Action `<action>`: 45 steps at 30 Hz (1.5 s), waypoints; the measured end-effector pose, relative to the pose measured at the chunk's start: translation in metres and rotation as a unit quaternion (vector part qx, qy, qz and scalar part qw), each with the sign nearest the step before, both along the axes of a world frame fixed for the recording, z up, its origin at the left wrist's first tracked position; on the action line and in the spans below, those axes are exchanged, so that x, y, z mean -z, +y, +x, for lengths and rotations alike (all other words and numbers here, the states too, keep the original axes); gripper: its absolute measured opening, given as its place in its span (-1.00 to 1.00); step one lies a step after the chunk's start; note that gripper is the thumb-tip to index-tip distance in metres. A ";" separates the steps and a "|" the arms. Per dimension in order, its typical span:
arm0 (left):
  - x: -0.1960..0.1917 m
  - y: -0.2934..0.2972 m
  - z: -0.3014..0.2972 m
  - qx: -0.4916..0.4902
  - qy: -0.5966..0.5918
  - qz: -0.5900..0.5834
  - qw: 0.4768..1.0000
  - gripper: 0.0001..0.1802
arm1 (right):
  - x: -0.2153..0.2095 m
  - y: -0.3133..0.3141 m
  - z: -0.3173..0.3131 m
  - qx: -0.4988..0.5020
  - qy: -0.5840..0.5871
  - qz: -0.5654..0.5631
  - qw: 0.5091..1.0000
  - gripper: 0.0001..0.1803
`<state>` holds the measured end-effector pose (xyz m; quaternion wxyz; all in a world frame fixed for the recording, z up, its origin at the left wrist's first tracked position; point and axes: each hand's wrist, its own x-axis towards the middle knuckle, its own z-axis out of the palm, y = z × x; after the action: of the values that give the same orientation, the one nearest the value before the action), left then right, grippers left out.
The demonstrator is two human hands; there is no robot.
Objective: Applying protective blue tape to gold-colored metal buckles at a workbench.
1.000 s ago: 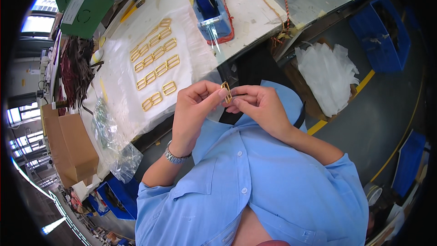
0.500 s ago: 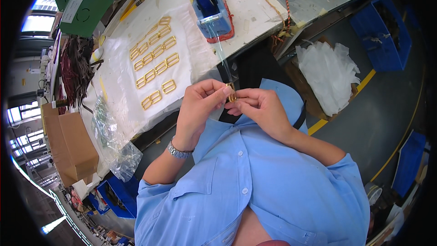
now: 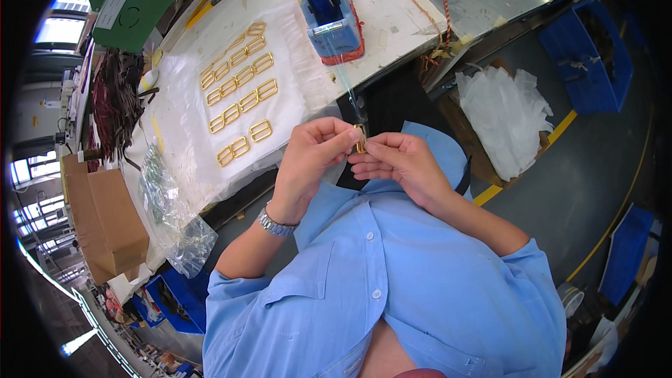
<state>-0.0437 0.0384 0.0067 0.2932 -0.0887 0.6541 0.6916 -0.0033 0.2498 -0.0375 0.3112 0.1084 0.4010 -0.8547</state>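
My left hand (image 3: 313,156) and my right hand (image 3: 409,170) meet in front of my chest, both with fingers pinched on one small gold slide buckle (image 3: 360,141). Fingertips cover part of it. A strip of clear tape (image 3: 348,82) stretches from the blue tape dispenser (image 3: 339,36) on the table down to the buckle. To the left of the dispenser, several gold buckles (image 3: 260,131) lie in slanting rows on a white sheet (image 3: 280,108).
A green container (image 3: 136,3) stands at the far left, with dark strips (image 3: 112,91) hanging below. Clear plastic bags (image 3: 178,217) and a cardboard box (image 3: 115,217) are at the left. On the right sit a box of white material (image 3: 504,119) and a blue crate (image 3: 584,56).
The buckle has turned slightly between my fingers and shows more of its frame. My right fingers have shifted a little on it. The tape strip stays stretched.
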 end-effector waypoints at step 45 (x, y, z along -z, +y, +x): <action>0.034 0.001 -0.008 -0.031 -0.205 0.177 0.962 -0.79 | 0.003 -0.005 -0.032 0.039 0.237 0.172 0.955 -0.44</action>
<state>-0.0520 0.0389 -0.0276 0.4103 -0.1957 0.4437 0.7723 -0.0355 0.2448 -0.0404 0.1500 -0.0299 0.5999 -0.7853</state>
